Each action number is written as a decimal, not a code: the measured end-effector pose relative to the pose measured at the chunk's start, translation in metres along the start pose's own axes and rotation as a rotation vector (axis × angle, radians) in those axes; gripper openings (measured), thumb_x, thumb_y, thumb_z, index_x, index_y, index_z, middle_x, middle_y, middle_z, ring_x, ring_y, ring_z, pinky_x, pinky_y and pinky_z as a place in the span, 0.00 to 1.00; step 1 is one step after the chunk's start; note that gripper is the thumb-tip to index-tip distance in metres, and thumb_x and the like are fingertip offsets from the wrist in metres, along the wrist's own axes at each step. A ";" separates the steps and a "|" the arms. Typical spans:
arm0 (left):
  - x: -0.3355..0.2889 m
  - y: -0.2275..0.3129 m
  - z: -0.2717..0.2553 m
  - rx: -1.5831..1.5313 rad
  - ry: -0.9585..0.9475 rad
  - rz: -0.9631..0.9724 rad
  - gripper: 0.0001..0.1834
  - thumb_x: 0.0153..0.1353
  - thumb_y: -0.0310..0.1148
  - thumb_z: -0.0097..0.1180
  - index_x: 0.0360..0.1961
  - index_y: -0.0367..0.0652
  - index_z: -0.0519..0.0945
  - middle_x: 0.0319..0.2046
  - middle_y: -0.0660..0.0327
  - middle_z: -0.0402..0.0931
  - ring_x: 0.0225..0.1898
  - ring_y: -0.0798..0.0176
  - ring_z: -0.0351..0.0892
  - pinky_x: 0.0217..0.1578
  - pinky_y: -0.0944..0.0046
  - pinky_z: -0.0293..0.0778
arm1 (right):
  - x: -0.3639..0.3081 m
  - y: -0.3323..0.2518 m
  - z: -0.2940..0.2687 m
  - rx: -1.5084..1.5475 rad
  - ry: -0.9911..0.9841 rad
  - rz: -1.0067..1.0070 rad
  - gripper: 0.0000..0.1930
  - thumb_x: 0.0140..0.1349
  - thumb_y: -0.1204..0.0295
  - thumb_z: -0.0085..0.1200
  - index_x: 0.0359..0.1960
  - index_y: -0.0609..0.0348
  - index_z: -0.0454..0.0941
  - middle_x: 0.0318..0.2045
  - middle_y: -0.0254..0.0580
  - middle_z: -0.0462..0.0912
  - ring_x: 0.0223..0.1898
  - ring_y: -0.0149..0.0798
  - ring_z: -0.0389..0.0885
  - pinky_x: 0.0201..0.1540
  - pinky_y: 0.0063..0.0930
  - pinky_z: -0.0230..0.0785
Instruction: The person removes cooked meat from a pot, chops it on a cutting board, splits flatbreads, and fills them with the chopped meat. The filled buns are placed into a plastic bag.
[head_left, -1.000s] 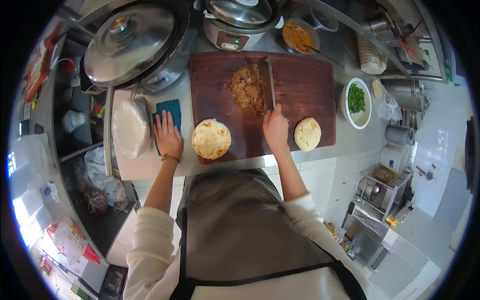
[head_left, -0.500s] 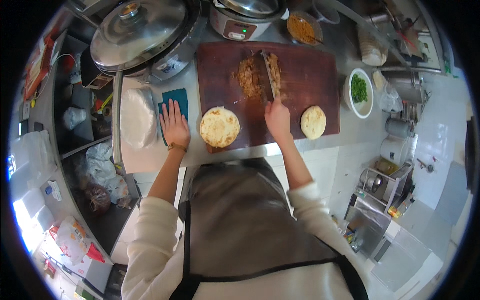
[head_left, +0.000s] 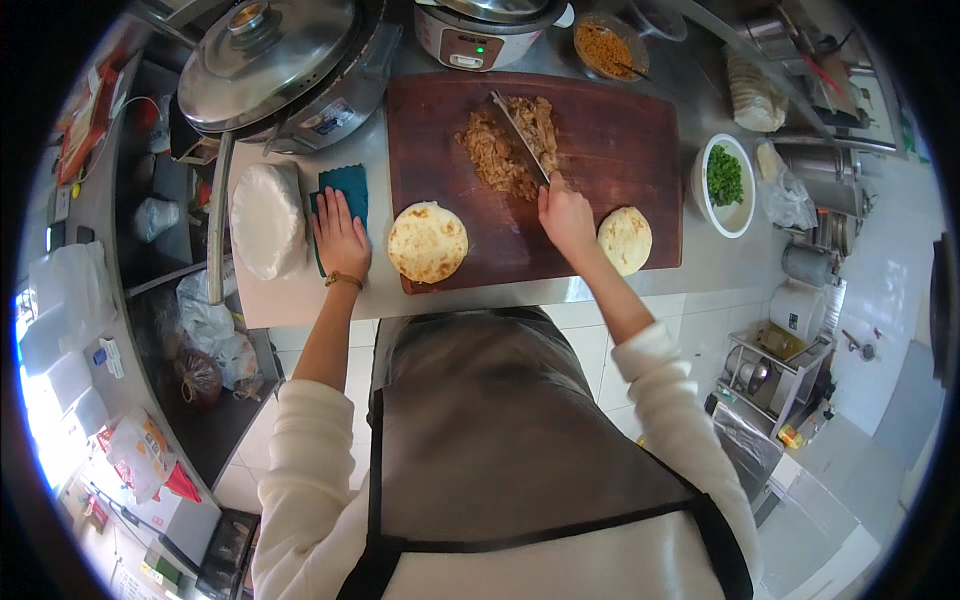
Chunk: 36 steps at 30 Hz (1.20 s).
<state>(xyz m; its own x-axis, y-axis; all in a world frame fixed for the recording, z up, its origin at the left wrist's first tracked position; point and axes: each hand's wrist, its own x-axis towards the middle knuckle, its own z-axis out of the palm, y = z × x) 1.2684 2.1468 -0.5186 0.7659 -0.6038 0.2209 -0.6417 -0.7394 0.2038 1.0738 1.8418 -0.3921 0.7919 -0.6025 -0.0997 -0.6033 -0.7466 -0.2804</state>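
Note:
My right hand grips the handle of a cleaver whose blade lies in a heap of chopped brown meat on a dark wooden cutting board. My left hand lies flat, fingers apart, on a teal cloth on the steel counter, left of the board. A round flatbread sits on the board's near left corner. A second flatbread rests at its near right edge, just beside my right hand.
A big pot with a steel lid and a rice cooker stand at the back. A white covered stack sits far left. A white bowl of chopped greens is right of the board, an orange-filled bowl behind it.
The view has shifted, so everything sits a little differently in the picture. My right hand and the cleaver stay at the meat heap. My left hand stays on the cloth.

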 end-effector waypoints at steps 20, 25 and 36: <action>-0.012 0.009 0.002 0.137 -0.024 -0.100 0.29 0.72 0.39 0.38 0.73 0.48 0.57 0.73 0.63 0.55 0.74 0.57 0.49 0.72 0.43 0.42 | 0.041 0.057 -0.027 -0.081 -0.110 -0.326 0.18 0.68 0.61 0.50 0.48 0.65 0.75 0.20 0.60 0.81 0.24 0.61 0.82 0.29 0.53 0.75; -0.011 0.011 0.002 0.139 -0.005 -0.101 0.29 0.72 0.39 0.37 0.73 0.47 0.59 0.73 0.62 0.56 0.74 0.57 0.51 0.72 0.44 0.42 | 0.041 0.053 -0.030 -0.050 -0.206 -0.231 0.17 0.68 0.62 0.50 0.47 0.65 0.74 0.22 0.60 0.81 0.25 0.61 0.82 0.30 0.53 0.76; -0.010 0.013 0.000 0.116 -0.015 -0.123 0.29 0.73 0.39 0.35 0.73 0.47 0.56 0.73 0.62 0.54 0.75 0.57 0.49 0.72 0.45 0.44 | 0.026 0.034 -0.023 -0.098 -0.134 -0.192 0.17 0.67 0.63 0.48 0.51 0.63 0.73 0.24 0.60 0.82 0.28 0.63 0.83 0.33 0.55 0.76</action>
<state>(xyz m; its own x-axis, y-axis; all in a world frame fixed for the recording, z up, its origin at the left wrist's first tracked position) 1.2523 2.1437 -0.5182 0.8395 -0.5104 0.1864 -0.5347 -0.8369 0.1166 1.0722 1.7942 -0.3821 0.8942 -0.4093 -0.1816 -0.4421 -0.8714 -0.2127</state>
